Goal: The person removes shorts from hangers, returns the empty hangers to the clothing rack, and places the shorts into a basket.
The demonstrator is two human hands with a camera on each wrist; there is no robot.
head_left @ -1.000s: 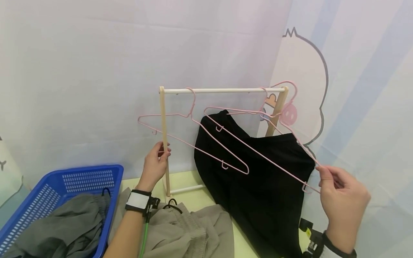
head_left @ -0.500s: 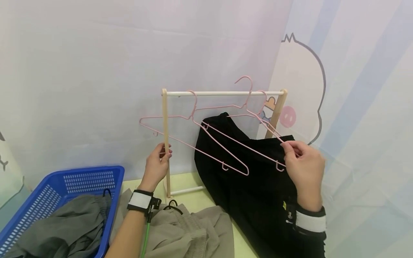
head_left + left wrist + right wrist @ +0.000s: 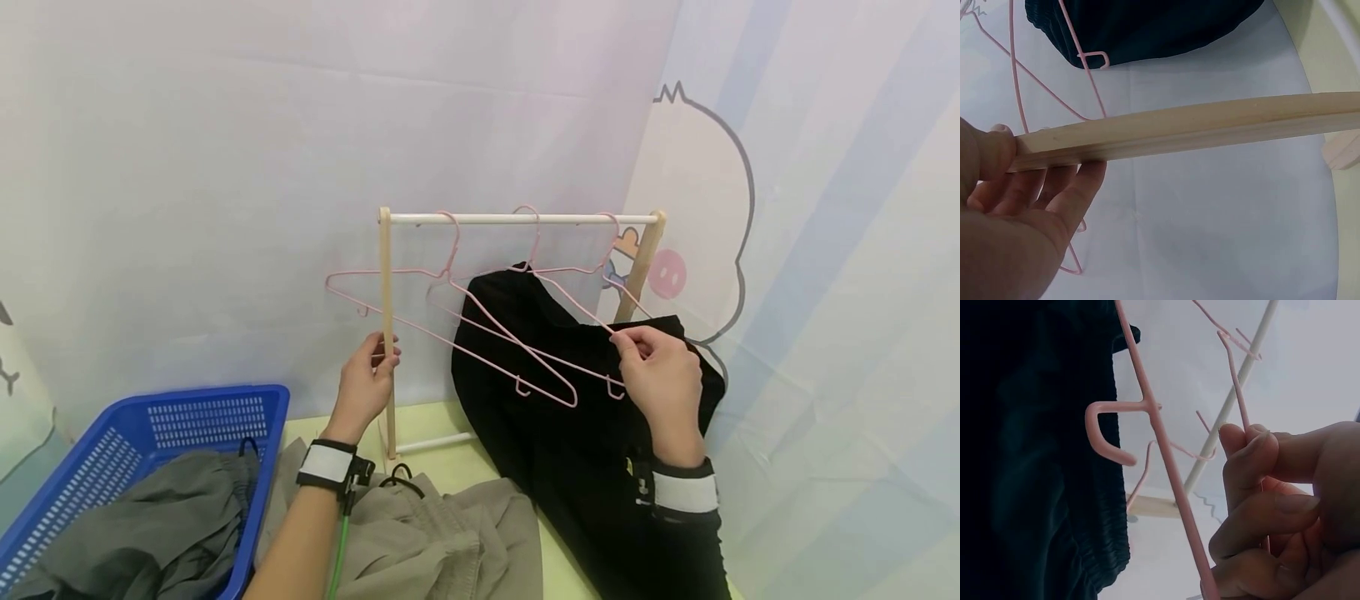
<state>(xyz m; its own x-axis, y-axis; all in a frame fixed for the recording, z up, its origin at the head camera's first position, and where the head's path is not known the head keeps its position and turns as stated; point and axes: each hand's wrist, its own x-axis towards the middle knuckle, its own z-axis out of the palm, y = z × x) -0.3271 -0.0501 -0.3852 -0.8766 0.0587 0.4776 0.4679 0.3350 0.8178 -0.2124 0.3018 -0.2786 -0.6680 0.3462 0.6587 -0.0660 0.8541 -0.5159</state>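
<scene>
A small clothes rack has wooden posts and a white rail [image 3: 517, 219]. My left hand [image 3: 381, 357] grips the left post [image 3: 387, 292], which shows in the left wrist view as a post [image 3: 1210, 125] with that hand [image 3: 1022, 187] curled round it. My right hand [image 3: 636, 340] pinches the lower arm of a pink wire hanger [image 3: 534, 242], and its hook rests over the middle of the rail. In the right wrist view that hand [image 3: 1272, 487] pinches the thin wire of the hanger [image 3: 1154, 425] beside a black garment [image 3: 1035, 456].
The black garment [image 3: 570, 433] hangs on the rack's right side. An empty pink hanger [image 3: 420, 271] hangs near the left post. A blue basket [image 3: 187, 417] with grey clothing stands at the left. A beige garment [image 3: 435, 533] lies in front of the rack.
My right hand has moved left with the pink hanger. Its hook went from the rail's right end, up over the rail, and now sits on the rail's middle. The left hand has stayed put.
</scene>
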